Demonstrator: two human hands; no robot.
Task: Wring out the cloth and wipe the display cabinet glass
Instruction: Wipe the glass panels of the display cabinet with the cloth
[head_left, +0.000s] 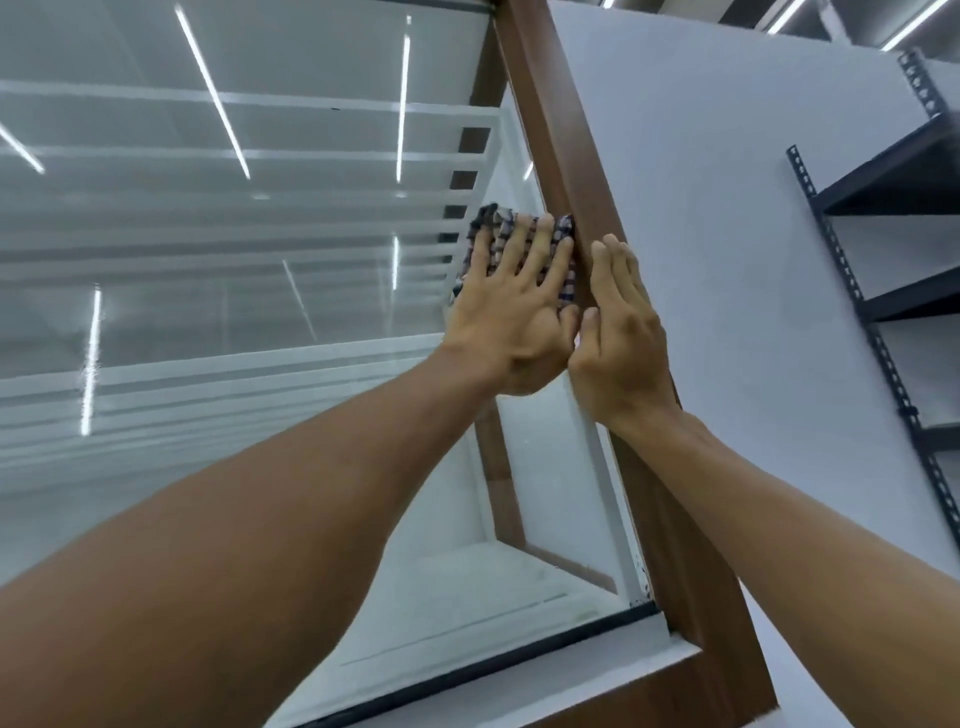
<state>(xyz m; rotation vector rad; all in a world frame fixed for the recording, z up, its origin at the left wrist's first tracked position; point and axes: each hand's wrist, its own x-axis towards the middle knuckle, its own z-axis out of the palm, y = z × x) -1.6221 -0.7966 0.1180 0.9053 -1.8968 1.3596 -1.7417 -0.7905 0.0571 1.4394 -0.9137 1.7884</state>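
A checked cloth (563, 244) in dark blue, red and white lies flat against the display cabinet glass (234, 291), close to the brown wooden frame post (566, 156). My left hand (511, 306) presses on the cloth with its fingers spread over it. Beside it, my right hand (618, 332) rests flat on the wooden post, fingers together, its thumb touching the left hand. Most of the cloth is hidden under the left hand's fingers.
White shelves show behind the glass, which reflects ceiling light strips. A grey wall panel (727, 260) stands right of the post. Dark metal shelving (904, 182) with perforated uprights is at the far right. The cabinet's lower frame (649, 675) runs below.
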